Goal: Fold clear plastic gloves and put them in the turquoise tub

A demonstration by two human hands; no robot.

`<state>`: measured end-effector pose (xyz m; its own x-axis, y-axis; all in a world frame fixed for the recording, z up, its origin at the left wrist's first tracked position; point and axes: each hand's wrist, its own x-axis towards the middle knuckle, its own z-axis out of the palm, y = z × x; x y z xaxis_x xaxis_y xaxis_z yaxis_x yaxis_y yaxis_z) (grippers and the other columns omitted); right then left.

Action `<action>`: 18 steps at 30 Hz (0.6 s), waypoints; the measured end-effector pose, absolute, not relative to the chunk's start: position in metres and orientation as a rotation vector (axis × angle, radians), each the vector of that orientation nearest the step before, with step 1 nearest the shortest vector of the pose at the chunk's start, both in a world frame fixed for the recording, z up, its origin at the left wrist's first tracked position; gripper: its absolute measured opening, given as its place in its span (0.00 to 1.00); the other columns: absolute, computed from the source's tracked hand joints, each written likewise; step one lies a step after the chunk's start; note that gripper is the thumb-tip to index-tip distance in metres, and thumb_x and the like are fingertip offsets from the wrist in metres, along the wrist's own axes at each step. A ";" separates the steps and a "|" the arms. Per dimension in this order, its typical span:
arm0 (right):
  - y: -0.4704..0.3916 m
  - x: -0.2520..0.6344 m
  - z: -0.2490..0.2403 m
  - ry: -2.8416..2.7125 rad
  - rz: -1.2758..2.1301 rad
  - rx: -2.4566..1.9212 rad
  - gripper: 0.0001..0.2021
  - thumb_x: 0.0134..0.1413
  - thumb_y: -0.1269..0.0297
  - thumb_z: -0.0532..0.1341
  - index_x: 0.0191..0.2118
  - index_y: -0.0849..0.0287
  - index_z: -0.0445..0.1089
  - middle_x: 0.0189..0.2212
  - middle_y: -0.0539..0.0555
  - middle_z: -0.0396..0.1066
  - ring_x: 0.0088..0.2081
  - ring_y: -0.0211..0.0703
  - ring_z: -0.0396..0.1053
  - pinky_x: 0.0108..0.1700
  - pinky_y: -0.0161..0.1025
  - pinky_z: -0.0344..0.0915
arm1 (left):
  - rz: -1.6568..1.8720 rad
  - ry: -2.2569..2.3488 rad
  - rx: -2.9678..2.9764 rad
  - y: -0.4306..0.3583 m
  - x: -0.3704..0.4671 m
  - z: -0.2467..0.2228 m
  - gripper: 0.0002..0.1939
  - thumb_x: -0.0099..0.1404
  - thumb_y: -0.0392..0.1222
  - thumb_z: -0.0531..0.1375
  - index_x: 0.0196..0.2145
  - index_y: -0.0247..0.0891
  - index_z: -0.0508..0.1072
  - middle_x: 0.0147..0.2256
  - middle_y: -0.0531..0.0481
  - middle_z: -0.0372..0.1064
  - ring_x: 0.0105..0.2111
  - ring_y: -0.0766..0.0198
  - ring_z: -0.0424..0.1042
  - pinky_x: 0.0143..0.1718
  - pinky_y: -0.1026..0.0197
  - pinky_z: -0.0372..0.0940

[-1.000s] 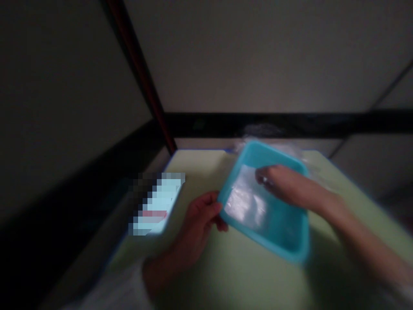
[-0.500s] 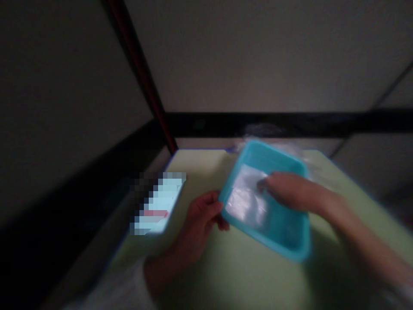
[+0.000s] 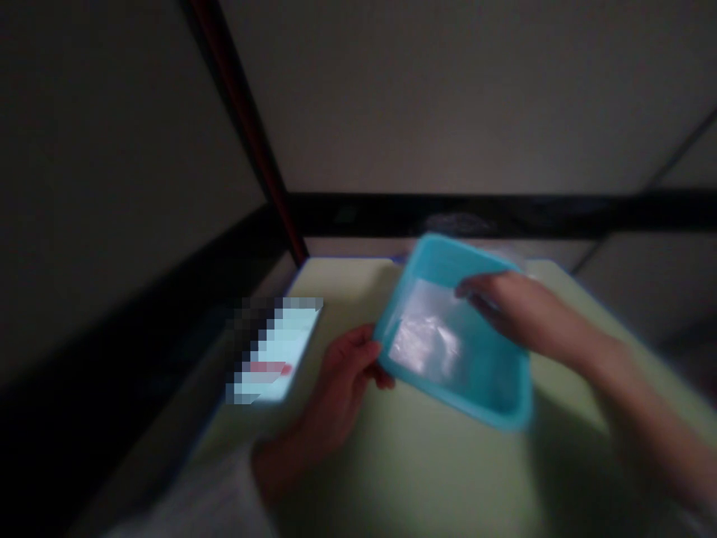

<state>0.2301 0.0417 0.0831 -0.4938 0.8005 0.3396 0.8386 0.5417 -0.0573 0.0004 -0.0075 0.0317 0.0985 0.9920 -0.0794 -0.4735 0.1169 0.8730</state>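
A turquoise plastic tray (image 3: 448, 409) is tilted above the table, its inside facing me. My left hand (image 3: 352, 366) is closed on the tray's left corner, thumb over the rim and fingers beneath. Inside the tray lies a flat, shiny clear plastic bag (image 3: 426, 340); its contents, if any, cannot be made out. My right hand (image 3: 507, 302) reaches over the tray's right side, fingers extended and slightly bent toward the bag's upper right edge. It seems to hold nothing; whether the fingertips touch the bag is unclear in the blur.
A lit screen (image 3: 280, 351), partly pixelated, lies at the left edge of the pale green table (image 3: 403, 478). Crumpled clear plastic (image 3: 456, 223) shows behind the tray. A wall with a dark band (image 3: 358, 213) and a reddish post (image 3: 246, 134) stands beyond.
The tray and my left hand have shifted slightly up and left. My right hand has moved up a little and its fingers have spread near the bag's upper edge.
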 end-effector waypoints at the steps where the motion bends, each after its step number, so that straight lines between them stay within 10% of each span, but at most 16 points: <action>1: 0.040 0.230 0.088 -2.362 -0.202 -1.339 0.13 0.55 0.72 0.52 0.39 0.59 0.73 0.35 0.57 0.76 0.34 0.50 0.74 0.34 0.41 0.66 | 1.298 0.837 0.801 -0.007 0.001 0.031 0.09 0.46 0.40 0.66 0.21 0.34 0.70 0.17 0.57 0.67 0.15 0.73 0.65 0.16 0.72 0.60; 18: 0.030 0.258 0.045 -2.055 -0.154 -1.248 0.09 0.54 0.70 0.52 0.34 0.61 0.70 0.30 0.57 0.74 0.28 0.45 0.71 0.28 0.38 0.65 | 1.733 0.928 0.648 0.041 -0.012 0.013 0.11 0.46 0.38 0.66 0.23 0.36 0.65 0.19 0.59 0.68 0.20 0.70 0.71 0.24 0.69 0.66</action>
<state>0.2576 0.0305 0.0448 -0.2759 0.7277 0.6279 0.8134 0.5249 -0.2509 -0.0120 0.0414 0.0125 -0.3338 0.9426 -0.0060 -0.5273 -0.1815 0.8301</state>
